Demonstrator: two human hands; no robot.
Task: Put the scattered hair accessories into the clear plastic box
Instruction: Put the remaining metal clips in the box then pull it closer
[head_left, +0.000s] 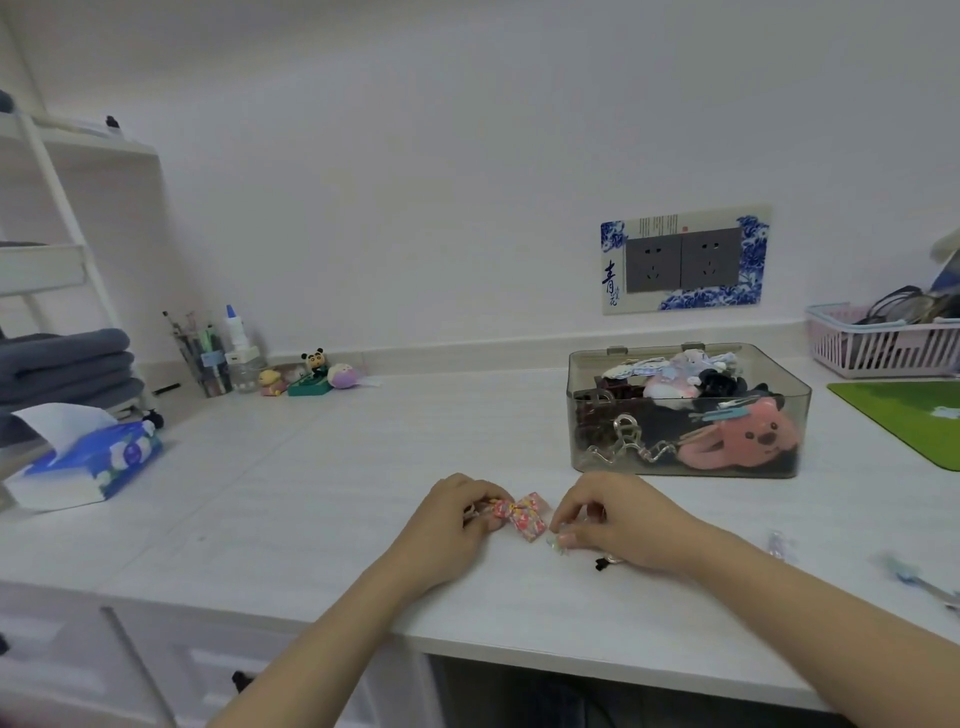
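Observation:
A pink patterned bow clip (523, 515) lies on the white desk near the front edge. My left hand (457, 519) pinches its left end. My right hand (618, 519) is closed around a small clear accessory (557, 541) just right of the bow, with a small dark piece (603, 563) showing under the palm. The clear plastic box (685, 410) stands open behind my right hand, holding several clips, a pink bear clip and claw clips. Two more pale clips (779, 543) (919, 579) lie at the right near the desk edge.
A blue tissue box (93, 457) sits at the left, a pen jar (205, 358) and small figurines (311, 374) at the back. A green mat (909, 415) and a pink basket (883, 338) are at the right. Shelving with folded towels (62, 364) stands far left.

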